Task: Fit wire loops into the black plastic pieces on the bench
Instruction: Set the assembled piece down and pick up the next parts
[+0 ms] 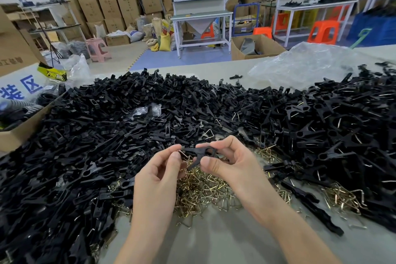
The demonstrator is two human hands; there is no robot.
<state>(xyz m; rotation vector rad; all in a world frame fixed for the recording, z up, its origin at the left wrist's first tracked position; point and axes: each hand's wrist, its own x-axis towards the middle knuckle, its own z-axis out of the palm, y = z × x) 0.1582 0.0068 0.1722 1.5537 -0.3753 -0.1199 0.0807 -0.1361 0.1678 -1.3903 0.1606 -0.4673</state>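
Both hands are up over the bench (pixel 214 240). The right hand (pixel 227 161) pinches the ringed end of a black plastic piece (pixel 200 152), whose long axis runs straight across to the left hand (pixel 162 169). That hand pinches what looks like a wire loop (pixel 181 152) at the piece's near tip. The spare loops (pixel 201 188) lie just beneath both hands.

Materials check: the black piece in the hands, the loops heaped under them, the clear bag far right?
Flat black clip piece: looks like moulded plastic, matt, with crisp cut-out holes.
Bent yellowish wire loops: metal, probably plated steel wire, judging by the brassy glints.
Crumpled clear bag: thin plastic film, see-through with glossy creases.
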